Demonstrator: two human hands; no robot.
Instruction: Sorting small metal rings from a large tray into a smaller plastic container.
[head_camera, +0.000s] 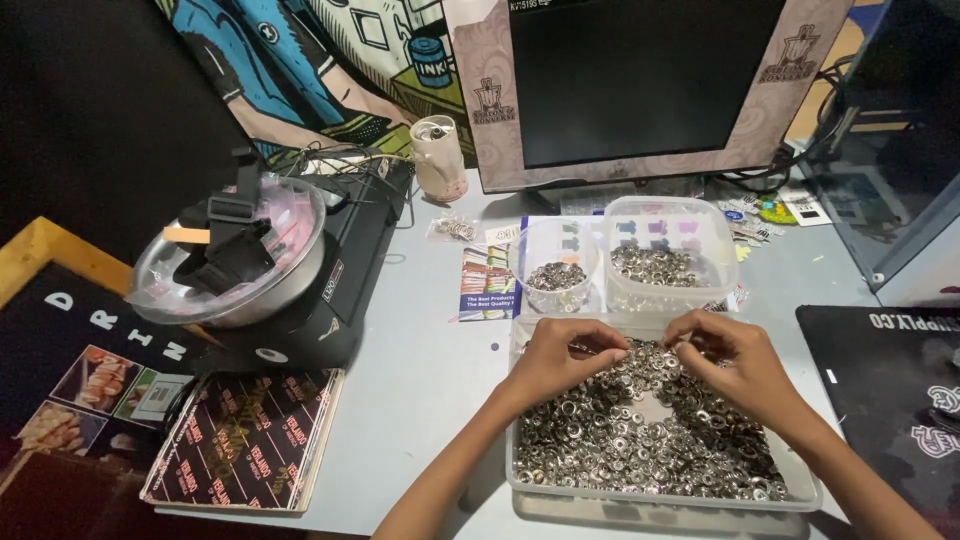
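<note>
Both hands, left hand and right hand, pinch small metal rings over a clear plastic tray at the table front edge, open tabletop to its left.

A dark monitor stood at the back of the grey table. Left of the monitor was a pale cup, and further left a black device carried a steel bowl covered with clear film. In front of the monitor lay a colourful leaflet. Far left of the monitor, a dark printed booklet lay at the table edge. Right of the monitor was a black mat.
</note>
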